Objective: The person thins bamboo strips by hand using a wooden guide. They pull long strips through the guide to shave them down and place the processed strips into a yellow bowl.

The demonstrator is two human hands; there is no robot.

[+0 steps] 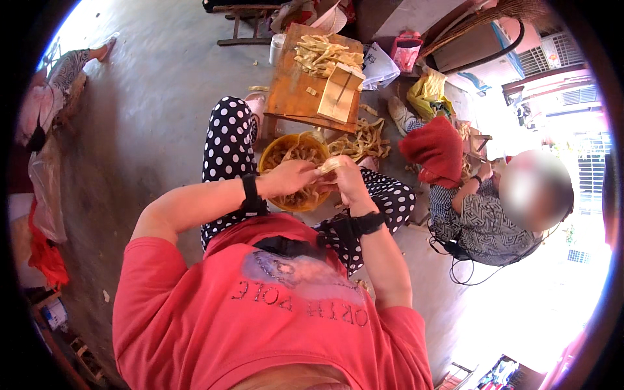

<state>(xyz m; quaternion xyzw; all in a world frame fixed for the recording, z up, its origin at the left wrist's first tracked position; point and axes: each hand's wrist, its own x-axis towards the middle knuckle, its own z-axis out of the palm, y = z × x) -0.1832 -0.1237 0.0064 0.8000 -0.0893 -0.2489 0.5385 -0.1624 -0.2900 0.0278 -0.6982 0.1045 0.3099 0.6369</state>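
Observation:
My left hand (290, 177) and my right hand (350, 181) meet above a yellow basin (262, 157) that stands between my knees. A pale yellow, flat strip (330, 166) is pinched in my right hand. The fingers of my left hand are closed at the strip's near end; exactly how they grip it is too small to tell. Tangled brownish strips (286, 153) fill the basin, partly hidden by my hands and forearms.
Just ahead stands a low wooden table (286, 78) bearing a heap of strips (325, 53) and a light wooden board (340, 94). More strips (367, 140) lie on the floor at its right. A person (487, 224) sits at the right, near a red cloth (434, 153).

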